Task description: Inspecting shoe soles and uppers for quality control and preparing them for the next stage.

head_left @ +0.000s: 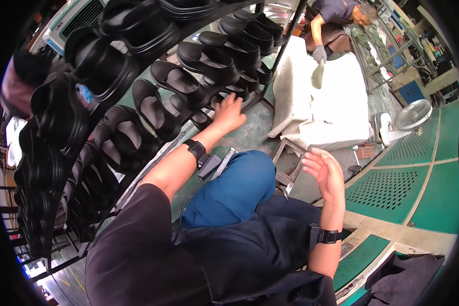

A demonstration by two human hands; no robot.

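Note:
My left hand (pixel 229 114) reaches out to the lower tier of a dark rack full of black shoes (pixel 178 81). Its fingers are apart and their tips are right by a black shoe (pixel 233 87); whether they touch it I cannot make out. Nothing shows in that hand. My right hand (pixel 323 171) is raised over my right side, palm turned inward, fingers stretched out and holding nothing. A black strap with a small device (pixel 203 157) sits on my left wrist, and another black strap (pixel 327 236) circles my right forearm.
A white-covered block (pixel 336 102) stands ahead, with a co-worker (pixel 336 20) in a grey glove bending behind it. A small metal frame (pixel 289 158) is by my knee. To the right are a white fan (pixel 412 115) and green perforated panels (pixel 387 186).

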